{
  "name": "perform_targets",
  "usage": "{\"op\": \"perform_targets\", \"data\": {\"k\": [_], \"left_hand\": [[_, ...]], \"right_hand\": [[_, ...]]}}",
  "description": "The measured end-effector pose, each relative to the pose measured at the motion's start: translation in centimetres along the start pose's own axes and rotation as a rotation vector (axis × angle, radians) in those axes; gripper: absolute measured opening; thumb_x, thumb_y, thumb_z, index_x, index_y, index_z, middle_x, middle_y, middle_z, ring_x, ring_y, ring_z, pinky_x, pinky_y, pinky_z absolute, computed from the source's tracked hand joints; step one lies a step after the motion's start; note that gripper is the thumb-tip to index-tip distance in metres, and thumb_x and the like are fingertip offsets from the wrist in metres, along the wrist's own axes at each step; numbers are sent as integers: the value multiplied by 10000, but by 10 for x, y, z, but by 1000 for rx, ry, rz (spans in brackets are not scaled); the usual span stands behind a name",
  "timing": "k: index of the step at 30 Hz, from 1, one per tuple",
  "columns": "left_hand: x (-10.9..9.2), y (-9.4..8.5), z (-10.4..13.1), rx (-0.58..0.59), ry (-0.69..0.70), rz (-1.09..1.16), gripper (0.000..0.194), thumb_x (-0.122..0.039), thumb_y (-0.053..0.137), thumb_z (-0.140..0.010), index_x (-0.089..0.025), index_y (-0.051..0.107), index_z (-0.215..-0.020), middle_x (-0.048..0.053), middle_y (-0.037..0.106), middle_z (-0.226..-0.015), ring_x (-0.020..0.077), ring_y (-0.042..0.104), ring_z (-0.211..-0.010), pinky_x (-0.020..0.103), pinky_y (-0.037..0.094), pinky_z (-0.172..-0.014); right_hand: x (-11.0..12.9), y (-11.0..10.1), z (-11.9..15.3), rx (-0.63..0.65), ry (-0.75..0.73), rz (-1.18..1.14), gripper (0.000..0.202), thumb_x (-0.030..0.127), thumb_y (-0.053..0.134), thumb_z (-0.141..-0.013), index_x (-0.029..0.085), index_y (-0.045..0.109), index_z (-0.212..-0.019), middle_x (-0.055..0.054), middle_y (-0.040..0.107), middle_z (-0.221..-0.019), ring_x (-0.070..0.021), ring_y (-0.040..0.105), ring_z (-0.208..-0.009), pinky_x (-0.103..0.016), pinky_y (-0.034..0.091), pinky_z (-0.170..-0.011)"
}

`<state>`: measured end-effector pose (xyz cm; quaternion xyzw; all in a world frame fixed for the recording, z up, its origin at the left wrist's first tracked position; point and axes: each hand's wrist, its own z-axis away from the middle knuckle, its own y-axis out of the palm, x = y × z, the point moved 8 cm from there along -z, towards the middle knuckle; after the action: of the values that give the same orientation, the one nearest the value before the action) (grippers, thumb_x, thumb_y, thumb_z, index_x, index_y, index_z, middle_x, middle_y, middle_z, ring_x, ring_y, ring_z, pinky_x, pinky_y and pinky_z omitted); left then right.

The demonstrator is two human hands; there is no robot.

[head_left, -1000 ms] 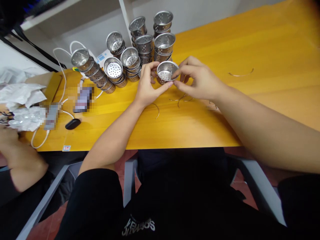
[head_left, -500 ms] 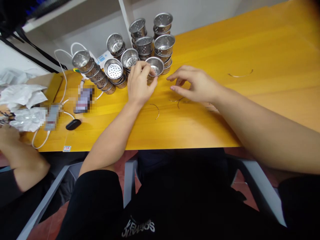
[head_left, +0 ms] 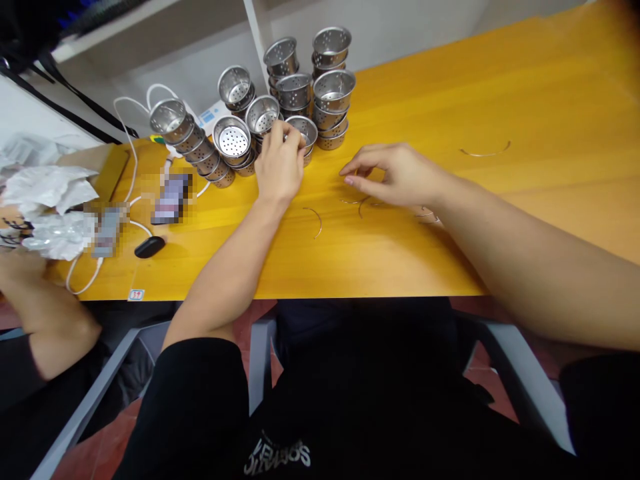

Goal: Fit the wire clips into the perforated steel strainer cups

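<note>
still, metal cup point(head_left: 309, 133) at left hand's point(head_left: 280, 157) fingers, right hand point(head_left: 383, 172) apart

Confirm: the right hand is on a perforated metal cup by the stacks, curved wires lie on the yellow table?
Wrong hand: the head view shows the left hand on the perforated metal cup. Stacks, curved wires and yellow table are as stated.

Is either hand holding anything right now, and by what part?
The left hand grips a perforated metal cup by the left side of its rim. The right hand holds nothing visible.
</note>
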<state>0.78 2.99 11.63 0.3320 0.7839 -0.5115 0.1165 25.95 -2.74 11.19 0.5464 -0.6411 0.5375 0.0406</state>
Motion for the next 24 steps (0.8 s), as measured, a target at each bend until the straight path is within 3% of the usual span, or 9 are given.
{"op": "perform_targets", "data": {"k": [5, 11, 17, 24], "left_hand": [[-2, 3, -1, -12, 31, -51, 132, -510, 788, -1110, -402, 855, -1149, 111, 759, -1587, 424, 646, -1542, 653, 638, -1360], [2, 3, 0, -33, 53, -82, 154, -514, 748, -1157, -398, 848, -1178, 83, 811, -1470, 364, 750, -1402, 542, 689, -1274], [6, 7, -1, 26, -25, -143, 148, -442, 746, -1157, -391, 851, -1248, 112, 793, -1518, 409, 770, -1432, 643, 655, -1328], [14, 9, -2, -19, 36, -89, 176, -523, 757, -1159, -385, 829, -1242, 102, 801, -1490, 388, 780, -1432, 576, 681, -1289]], "right_hand": [[-1, 0, 0, -3, 29, -44, 423, 774, 892, -1087, 376, 973, -1203, -112, 911, -1166, -409, 864, -1032, -669, 727, -1074], [-3, 0, 1, 0, 19, -32, 465, 806, 867, -1104, 362, 958, -1207, -104, 918, -1170, -392, 874, -1070, -606, 740, -1072], [-5, 1, 1, 0, -9, 1, 414, 744, 852, -1115, 360, 973, -1212, -100, 927, -1168, -390, 885, -1042, -620, 751, -1066], [-2, 1, 1, 5, 10, -1, 467, 798, 850, -1103, 358, 974, -1196, -99, 926, -1147, -395, 872, -1030, -629, 746, -1069]]}}
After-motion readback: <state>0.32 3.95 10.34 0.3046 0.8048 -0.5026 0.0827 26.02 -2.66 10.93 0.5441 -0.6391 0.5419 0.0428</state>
